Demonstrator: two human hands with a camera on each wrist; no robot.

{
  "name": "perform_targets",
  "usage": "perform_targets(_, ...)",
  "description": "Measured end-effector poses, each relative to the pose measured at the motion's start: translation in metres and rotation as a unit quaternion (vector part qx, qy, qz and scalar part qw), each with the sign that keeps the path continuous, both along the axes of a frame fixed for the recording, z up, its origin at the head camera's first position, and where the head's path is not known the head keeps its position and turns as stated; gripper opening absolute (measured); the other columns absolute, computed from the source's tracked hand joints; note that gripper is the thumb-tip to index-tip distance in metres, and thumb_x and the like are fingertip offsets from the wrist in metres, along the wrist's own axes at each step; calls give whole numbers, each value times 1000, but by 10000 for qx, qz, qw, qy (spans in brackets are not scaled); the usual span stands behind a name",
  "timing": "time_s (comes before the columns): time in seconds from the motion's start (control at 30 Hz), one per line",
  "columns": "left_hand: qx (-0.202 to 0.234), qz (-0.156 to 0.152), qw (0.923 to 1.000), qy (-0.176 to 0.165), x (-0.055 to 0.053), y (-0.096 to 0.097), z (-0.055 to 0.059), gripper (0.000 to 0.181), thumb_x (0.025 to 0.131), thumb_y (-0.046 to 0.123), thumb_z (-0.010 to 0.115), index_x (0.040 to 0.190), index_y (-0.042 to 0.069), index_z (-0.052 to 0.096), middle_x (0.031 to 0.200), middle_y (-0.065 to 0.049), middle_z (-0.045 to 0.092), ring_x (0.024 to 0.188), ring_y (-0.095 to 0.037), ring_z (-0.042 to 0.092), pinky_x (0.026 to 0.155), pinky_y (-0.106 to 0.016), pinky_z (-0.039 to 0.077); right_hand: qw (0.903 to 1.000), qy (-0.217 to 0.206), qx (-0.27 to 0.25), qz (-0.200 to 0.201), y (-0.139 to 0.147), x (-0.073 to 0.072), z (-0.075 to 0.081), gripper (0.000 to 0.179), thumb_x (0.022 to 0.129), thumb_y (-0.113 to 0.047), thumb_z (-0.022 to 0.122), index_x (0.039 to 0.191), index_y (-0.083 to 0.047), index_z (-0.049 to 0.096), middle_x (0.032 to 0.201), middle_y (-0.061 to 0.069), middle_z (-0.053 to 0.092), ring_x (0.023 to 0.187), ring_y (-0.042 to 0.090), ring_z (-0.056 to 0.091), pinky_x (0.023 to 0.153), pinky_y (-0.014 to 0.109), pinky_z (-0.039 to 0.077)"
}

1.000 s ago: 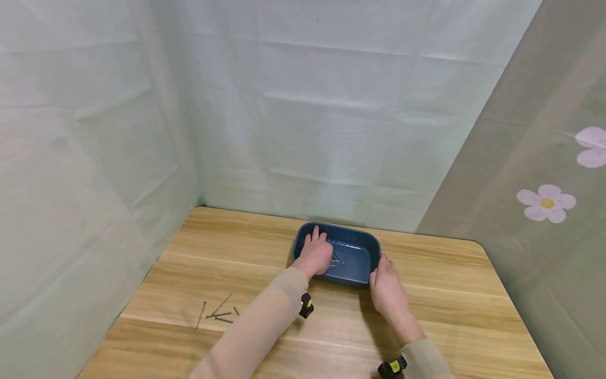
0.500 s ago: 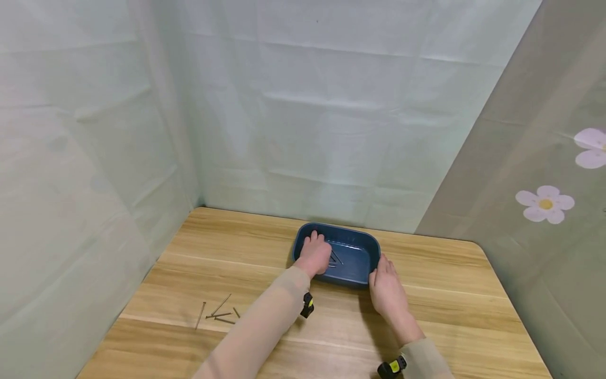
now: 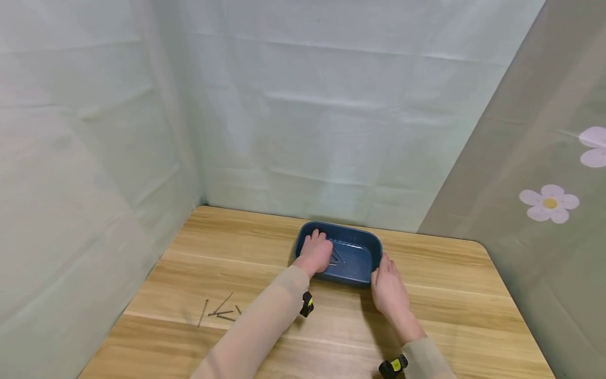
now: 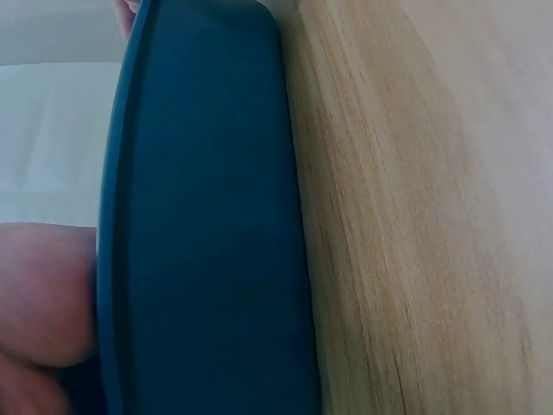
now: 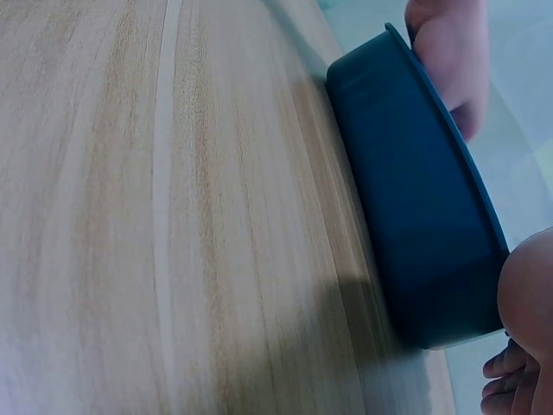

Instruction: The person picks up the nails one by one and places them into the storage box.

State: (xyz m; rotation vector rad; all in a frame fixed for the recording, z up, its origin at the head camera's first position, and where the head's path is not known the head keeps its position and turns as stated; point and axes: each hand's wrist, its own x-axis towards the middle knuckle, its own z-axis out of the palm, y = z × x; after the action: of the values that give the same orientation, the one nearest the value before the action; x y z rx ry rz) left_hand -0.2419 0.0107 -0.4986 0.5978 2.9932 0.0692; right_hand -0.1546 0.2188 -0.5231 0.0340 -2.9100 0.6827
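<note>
A deep blue rectangular dish (image 3: 357, 263) stands near the back edge of the wooden table, its near outer wall filling much of the left wrist view. My left hand (image 3: 315, 253) reaches over its near rim into the left end, fingers bent down towards the bottom. Its fingertips are partly hidden, and I cannot tell whether they hold anything. Right beside them, several thin nails (image 3: 339, 256) lie on the dish's floor. My right hand (image 3: 390, 289) holds the dish's near right corner, thumb at the rim and fingers along the outer right side.
Several loose nails (image 3: 221, 312) lie on the table (image 3: 454, 316) at the front left, partly behind the left sleeve (image 3: 265, 316). A pale curtain (image 3: 303, 131) hangs right behind the table, with further cloth on both sides.
The left hand's fingers, more spread a second ago, are now drawn in a little inside the dish. The right hand, the dish and the loose nails stay in place.
</note>
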Motion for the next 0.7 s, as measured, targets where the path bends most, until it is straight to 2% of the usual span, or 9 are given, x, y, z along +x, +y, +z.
perform_targets(0.2, 320, -100, 9994, 124, 4, -7, 7, 22, 106, 22, 66, 85, 22, 71, 122, -4, 66, 119, -28, 51, 97, -44, 47, 10000, 24, 26, 28, 1, -1, -3, 56, 111, -12, 38, 154, 23, 30, 157, 42, 40, 148, 55, 40, 123, 60, 31)
perform_targets(0.3, 501, -175, 9984, 176, 8, -10, 11, 22, 105, 24, 69, 83, 22, 68, 121, -3, 66, 124, -28, 52, 100, -44, 48, 10000, 47, 11, 42, 2, -1, -3, 56, 110, -11, 38, 154, 22, 30, 157, 42, 39, 147, 54, 40, 123, 60, 32)
perform_targets(0.47, 806, -325, 9960, 199, 14, -16, 19, 15, 103, 27, 72, 89, 22, 71, 130, -5, 66, 138, -32, 49, 108, -48, 46, 10000, 47, -58, 40, 4, 0, -1, 57, 110, -12, 38, 155, 22, 29, 158, 41, 39, 147, 53, 41, 123, 60, 33)
perform_targets(0.7, 1304, -444, 9904, 98, 21, -26, 24, 9, 104, 28, 72, 98, 22, 75, 138, -6, 65, 143, -33, 48, 113, -50, 46, 9999, -145, -12, 74, 4, 2, 1, 58, 111, -14, 35, 156, 22, 25, 160, 42, 35, 149, 54, 37, 124, 60, 30)
